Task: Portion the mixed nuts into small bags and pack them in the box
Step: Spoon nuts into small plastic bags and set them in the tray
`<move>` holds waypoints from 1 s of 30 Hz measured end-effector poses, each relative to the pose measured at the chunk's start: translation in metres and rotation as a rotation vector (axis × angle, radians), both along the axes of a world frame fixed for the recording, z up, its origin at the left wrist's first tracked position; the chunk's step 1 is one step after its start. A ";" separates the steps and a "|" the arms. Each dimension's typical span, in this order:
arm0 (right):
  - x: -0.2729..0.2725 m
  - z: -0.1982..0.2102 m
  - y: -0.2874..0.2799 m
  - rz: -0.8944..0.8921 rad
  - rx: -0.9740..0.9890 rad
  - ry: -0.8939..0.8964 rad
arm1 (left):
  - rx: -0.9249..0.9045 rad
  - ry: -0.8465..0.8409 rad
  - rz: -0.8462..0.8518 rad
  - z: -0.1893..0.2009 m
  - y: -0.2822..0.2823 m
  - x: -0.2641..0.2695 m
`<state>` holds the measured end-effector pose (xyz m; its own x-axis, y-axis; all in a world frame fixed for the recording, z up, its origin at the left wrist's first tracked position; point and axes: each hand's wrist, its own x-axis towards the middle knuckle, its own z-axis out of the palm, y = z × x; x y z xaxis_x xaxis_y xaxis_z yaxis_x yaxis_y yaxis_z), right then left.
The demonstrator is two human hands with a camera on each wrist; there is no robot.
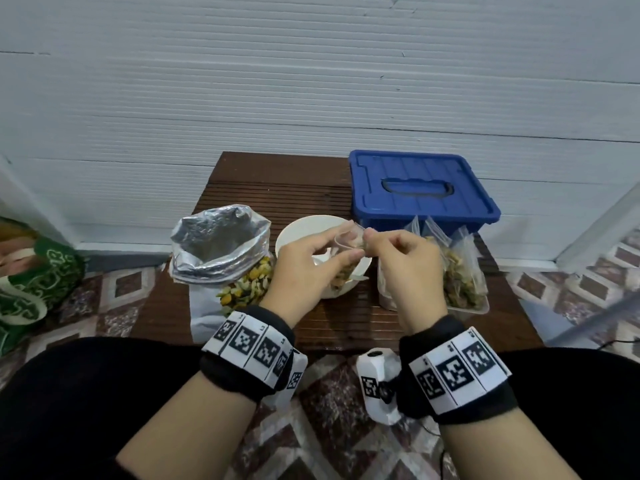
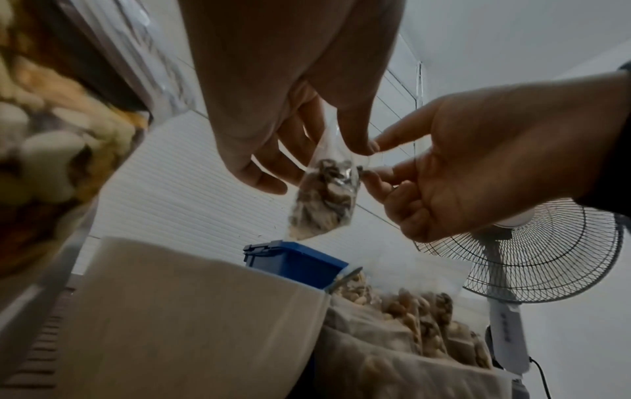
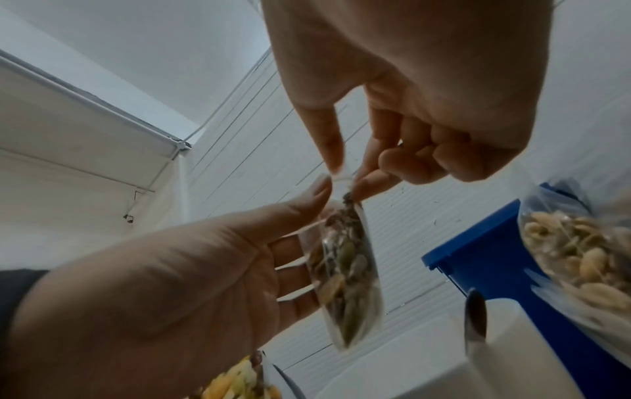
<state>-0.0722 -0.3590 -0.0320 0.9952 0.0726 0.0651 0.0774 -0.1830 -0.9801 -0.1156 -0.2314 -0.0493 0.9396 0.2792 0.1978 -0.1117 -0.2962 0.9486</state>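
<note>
A small clear bag of mixed nuts (image 1: 346,263) (image 2: 324,205) (image 3: 345,272) hangs above the white bowl (image 1: 304,230). My left hand (image 1: 304,268) (image 3: 191,270) pinches its top edge from the left, and my right hand (image 1: 398,261) (image 2: 461,167) pinches the same edge from the right between thumb and forefinger. The big foil bag of mixed nuts (image 1: 221,251) stands open at the left. A blue box (image 1: 419,188) with its lid on sits at the back right. Several filled small bags (image 1: 457,271) lean in a shallow tray (image 1: 478,308) at the right.
All of it stands on a low dark wooden table (image 1: 263,181) against a white panelled wall. A spoon (image 3: 476,324) leans in the bowl. A standing fan (image 2: 532,259) is off to the right. Green patterned cloth (image 1: 31,282) lies on the tiled floor at the left.
</note>
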 end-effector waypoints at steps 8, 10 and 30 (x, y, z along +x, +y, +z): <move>0.009 0.013 -0.016 0.034 -0.105 -0.033 | 0.015 0.030 -0.144 -0.005 -0.006 0.005; 0.015 0.023 -0.024 0.068 -0.113 -0.041 | 0.029 0.040 -0.212 -0.006 -0.007 0.009; 0.038 0.034 -0.110 0.197 -0.508 -0.168 | 0.061 0.038 -0.170 -0.024 -0.077 0.036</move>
<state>-0.0341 -0.4692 0.0022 0.9388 0.3193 0.1293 0.3048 -0.5948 -0.7438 -0.0792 -0.3087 -0.0730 0.9794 0.1046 0.1728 -0.1292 -0.3332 0.9339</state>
